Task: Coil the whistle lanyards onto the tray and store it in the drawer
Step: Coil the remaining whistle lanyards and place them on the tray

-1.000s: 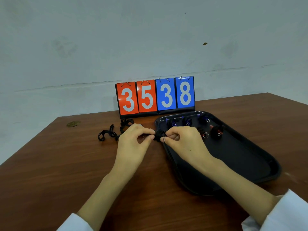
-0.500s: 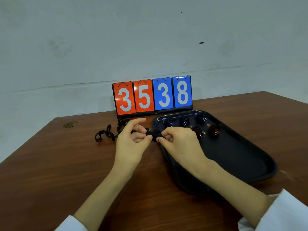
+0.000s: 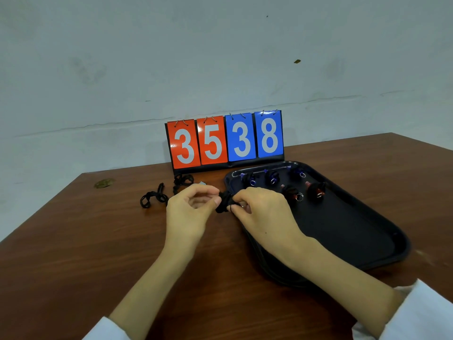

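Between my two hands sits a small bundle of black lanyard cord (image 3: 224,202), just left of the black tray (image 3: 355,231). My left hand (image 3: 193,212) pinches the bundle from the left with thumb and fingertips. My right hand (image 3: 262,212) pinches it from the right, with a strand looped over a finger. Along the tray's far end lie several coiled lanyards with whistles, blue ones (image 3: 272,179) at the back and red ones (image 3: 316,191) in front. A loose black lanyard (image 3: 153,198) trails over the table to the left.
A flip scoreboard (image 3: 225,141) reading 3538 stands at the table's back edge by the wall. A small brownish scrap (image 3: 104,183) lies at the far left of the wooden table (image 3: 73,253). No drawer is in view.
My left fingers have curled in closer to the bundle and both hands keep working it. The camera view has shifted slightly.
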Demonstrator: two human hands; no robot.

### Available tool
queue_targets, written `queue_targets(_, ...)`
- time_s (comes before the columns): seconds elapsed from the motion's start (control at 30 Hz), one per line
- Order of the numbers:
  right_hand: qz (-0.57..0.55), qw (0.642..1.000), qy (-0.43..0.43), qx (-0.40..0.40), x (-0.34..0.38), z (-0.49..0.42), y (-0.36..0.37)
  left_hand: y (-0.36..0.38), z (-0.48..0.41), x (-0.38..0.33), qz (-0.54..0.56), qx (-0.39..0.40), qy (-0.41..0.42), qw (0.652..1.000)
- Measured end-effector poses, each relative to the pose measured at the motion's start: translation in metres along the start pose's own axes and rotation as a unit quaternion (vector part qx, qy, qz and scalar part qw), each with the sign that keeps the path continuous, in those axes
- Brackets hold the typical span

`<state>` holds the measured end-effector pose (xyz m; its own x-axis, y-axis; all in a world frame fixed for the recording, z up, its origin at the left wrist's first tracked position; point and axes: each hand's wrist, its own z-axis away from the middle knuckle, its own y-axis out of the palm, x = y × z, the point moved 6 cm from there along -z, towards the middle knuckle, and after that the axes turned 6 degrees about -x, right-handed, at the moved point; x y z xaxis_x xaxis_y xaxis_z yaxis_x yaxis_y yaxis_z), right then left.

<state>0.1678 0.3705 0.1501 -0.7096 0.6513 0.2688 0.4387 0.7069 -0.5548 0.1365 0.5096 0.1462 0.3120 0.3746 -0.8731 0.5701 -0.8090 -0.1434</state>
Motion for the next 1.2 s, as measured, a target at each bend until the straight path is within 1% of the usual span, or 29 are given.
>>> queue_targets(0.1, 0.002, 1.000, -0.005, -0.005, 0.001, 0.000, -0.002, 0.000, -0.001, 0.006, -0.019, -0.003, -0.017, 1.000)
queue_targets(0.17, 0.008, 1.000, -0.010, -0.010, 0.000, -0.001, -0.003, 0.001, -0.001, 0.010, -0.031, 0.009, -0.030, 0.999)
queue_targets(0.33, 0.041, 0.999, -0.029, -0.012, -0.001, -0.002, -0.003, 0.006, 0.002, 0.009, -0.086, 0.019, -0.013, 0.996)
queue_targets(0.4, 0.058, 0.997, -0.046, -0.008, 0.001, -0.001, -0.002, 0.006, 0.000, 0.013, -0.101, 0.025, -0.042, 0.994)
queue_targets(0.43, 0.067, 0.996, -0.054, -0.005, 0.001, -0.001, 0.000, 0.006, -0.002, 0.017, -0.098, 0.041, -0.067, 0.992)
queue_targets(0.53, 0.084, 0.994, -0.073, 0.009, 0.000, 0.002, 0.005, 0.010, -0.002, 0.027, -0.036, 0.121, -0.150, 0.981)
queue_targets(0.57, 0.086, 0.993, -0.076, 0.015, -0.001, 0.002, 0.006, 0.011, -0.002, 0.030, -0.031, 0.136, -0.161, 0.977)
queue_targets(0.63, 0.086, 0.993, -0.075, 0.031, 0.000, 0.003, 0.010, 0.012, -0.003, 0.032, -0.077, 0.139, -0.139, 0.977)
queue_targets(0.7, 0.081, 0.994, -0.065, 0.047, 0.001, 0.004, 0.013, 0.014, -0.003, 0.029, -0.128, 0.132, -0.085, 0.979)
queue_targets(0.73, 0.075, 0.994, -0.056, 0.051, 0.001, 0.004, 0.013, 0.015, -0.003, 0.027, -0.123, 0.124, -0.067, 0.982)
queue_targets(0.77, 0.069, 0.995, -0.045, 0.051, -0.001, 0.003, 0.013, 0.015, -0.002, 0.026, -0.093, 0.117, -0.069, 0.986)
queue_targets(0.83, 0.056, 0.997, -0.025, 0.049, -0.005, 0.001, 0.011, 0.015, 0.002, 0.029, 0.014, 0.103, -0.120, 0.987)
queue_targets(0.9, 0.051, 0.997, -0.019, 0.046, -0.007, 0.000, 0.009, 0.018, 0.005, 0.030, 0.081, 0.100, -0.165, 0.978)
queue_targets(1.07, 0.052, 0.998, -0.018, 0.042, -0.007, 0.002, 0.010, 0.029, 0.009, 0.032, 0.092, 0.133, -0.202, 0.966)
queue_targets(1.13, 0.048, 0.998, -0.017, 0.040, -0.007, 0.002, 0.009, 0.030, 0.010, 0.032, 0.096, 0.138, -0.193, 0.967)
queue_targets(1.2, 0.039, 0.998, -0.017, 0.037, -0.006, 0.002, 0.009, 0.029, 0.010, 0.031, 0.076, 0.142, -0.160, 0.974)
